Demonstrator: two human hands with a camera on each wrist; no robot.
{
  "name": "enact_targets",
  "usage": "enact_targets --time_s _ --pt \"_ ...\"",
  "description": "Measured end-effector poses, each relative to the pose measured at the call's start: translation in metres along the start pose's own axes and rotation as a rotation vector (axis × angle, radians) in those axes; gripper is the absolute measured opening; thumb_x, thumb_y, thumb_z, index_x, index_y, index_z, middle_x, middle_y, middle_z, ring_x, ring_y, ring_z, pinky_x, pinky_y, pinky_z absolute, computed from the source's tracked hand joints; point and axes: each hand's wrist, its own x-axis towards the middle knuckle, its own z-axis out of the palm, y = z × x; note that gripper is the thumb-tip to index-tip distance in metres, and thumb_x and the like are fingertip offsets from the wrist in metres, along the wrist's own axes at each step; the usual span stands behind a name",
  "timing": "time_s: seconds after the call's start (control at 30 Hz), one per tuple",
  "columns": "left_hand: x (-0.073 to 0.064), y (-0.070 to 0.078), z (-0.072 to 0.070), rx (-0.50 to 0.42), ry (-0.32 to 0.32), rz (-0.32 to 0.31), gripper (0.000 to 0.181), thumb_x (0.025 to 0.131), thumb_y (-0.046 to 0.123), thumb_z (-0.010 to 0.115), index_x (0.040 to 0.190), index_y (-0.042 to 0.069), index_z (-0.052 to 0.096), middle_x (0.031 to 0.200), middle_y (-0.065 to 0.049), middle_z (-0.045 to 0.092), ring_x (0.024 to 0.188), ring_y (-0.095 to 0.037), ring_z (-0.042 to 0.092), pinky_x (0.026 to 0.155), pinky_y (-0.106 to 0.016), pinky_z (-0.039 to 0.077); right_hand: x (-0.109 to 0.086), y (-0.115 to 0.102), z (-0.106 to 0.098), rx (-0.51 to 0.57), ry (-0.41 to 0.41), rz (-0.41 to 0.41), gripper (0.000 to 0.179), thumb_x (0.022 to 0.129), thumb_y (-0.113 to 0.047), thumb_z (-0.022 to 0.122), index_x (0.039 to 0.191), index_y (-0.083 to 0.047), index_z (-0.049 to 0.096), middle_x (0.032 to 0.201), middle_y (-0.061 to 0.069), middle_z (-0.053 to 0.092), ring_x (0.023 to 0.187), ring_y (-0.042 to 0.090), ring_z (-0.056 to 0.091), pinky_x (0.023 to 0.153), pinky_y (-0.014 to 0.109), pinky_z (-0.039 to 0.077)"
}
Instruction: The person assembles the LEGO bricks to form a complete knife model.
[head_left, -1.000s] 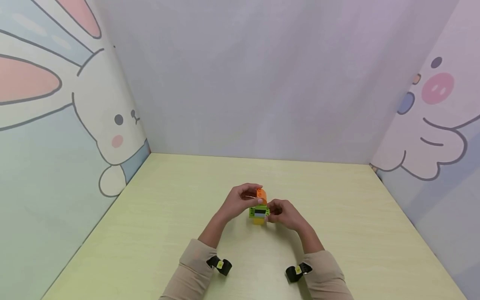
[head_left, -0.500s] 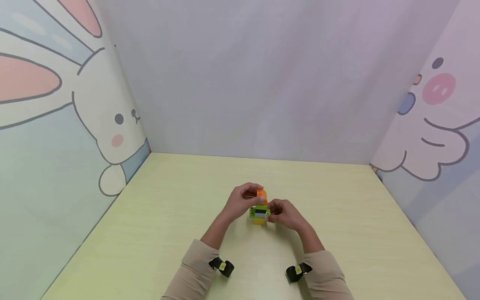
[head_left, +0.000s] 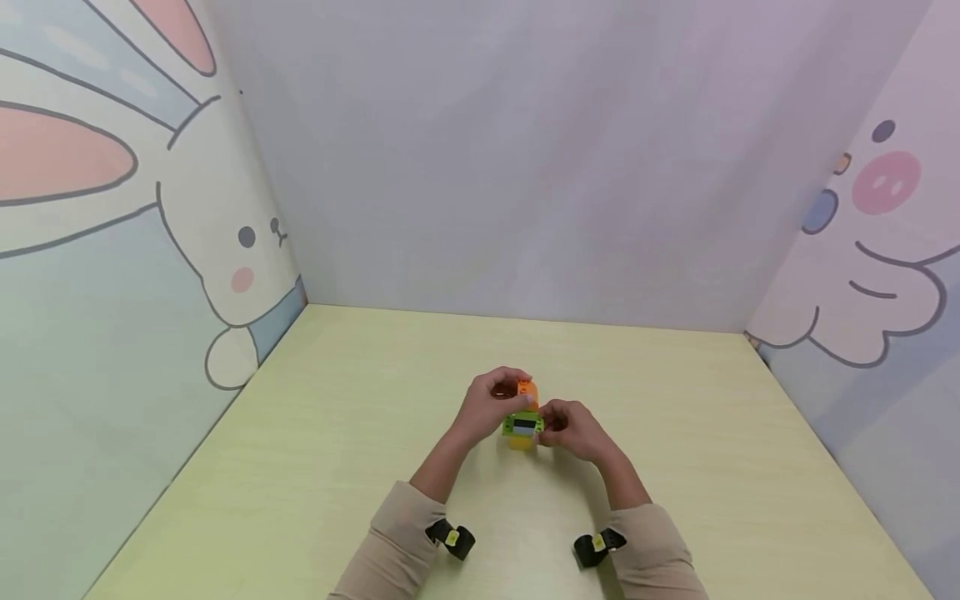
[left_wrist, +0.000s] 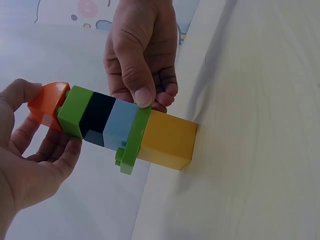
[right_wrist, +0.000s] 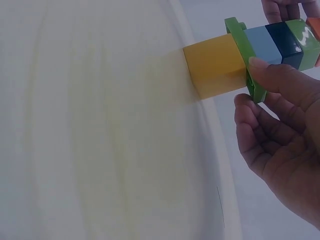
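Observation:
A tower of toy building bricks stands upright on the table. Its yellow brick (left_wrist: 167, 140) is at the bottom, under a wider green plate (left_wrist: 131, 152). Above come a light blue brick (left_wrist: 119, 122), a dark blue brick (left_wrist: 99, 112), a green brick (left_wrist: 75, 110) and a rounded orange brick (left_wrist: 49, 102) at the top. My left hand (head_left: 486, 410) pinches the orange brick, some fingers touching the green brick below it. From the other side, my right hand (head_left: 576, 430) pinches the green plate's end, its thumb (right_wrist: 280, 75) reaching over the plate near the light blue brick.
The pale wooden table (head_left: 360, 375) runs back to a plain grey curtain (head_left: 487, 167). Side panels carry a printed rabbit (head_left: 225, 192) on the left and a printed pig (head_left: 877, 250) on the right. Black wrist cameras (head_left: 452, 540) sit on both sleeves.
The left forearm has shifted slightly rightward, and the whole head view has drifted a little. Both hands keep their hold on the same bricks.

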Motion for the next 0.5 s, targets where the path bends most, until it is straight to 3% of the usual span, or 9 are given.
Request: enact_targets --time_s 0.1,0.37,0.5 --pt "-0.001 0.002 0.001 -0.003 0.013 -0.015 0.023 0.085 0.013 0.068 0.107 0.008 0.065 0.095 -0.001 0.062 0.086 -0.018 0.056 0.076 -0.03 0.048 -0.002 -0.004 -0.001 0.016 -0.001 -0.002 0.022 0.078 0.001 0.072 0.097 0.005 0.063 0.081 0.008 0.059 0.072 0.022 0.052 0.06 0.028 0.044" --pt "-0.007 0.005 0.007 -0.007 0.057 -0.013 0.023 0.083 0.01 0.068 0.105 0.007 0.065 0.097 -0.003 0.06 0.09 -0.018 0.055 0.084 -0.031 0.047 0.005 0.021 0.004 0.01 0.012 0.025 0.024 0.077 -0.009 0.076 0.097 -0.001 0.065 0.08 0.003 0.059 0.071 0.018 0.052 0.06 0.027 0.045" --pt "-0.006 0.005 0.007 0.011 0.058 -0.009 0.026 0.083 0.011 0.068 0.108 0.005 0.064 0.098 -0.004 0.061 0.091 -0.019 0.055 0.084 -0.033 0.047 0.003 0.016 0.002 0.021 0.006 0.005 0.023 0.077 -0.005 0.075 0.096 0.002 0.064 0.079 0.006 0.058 0.071 0.02 0.052 0.059 0.028 0.044"
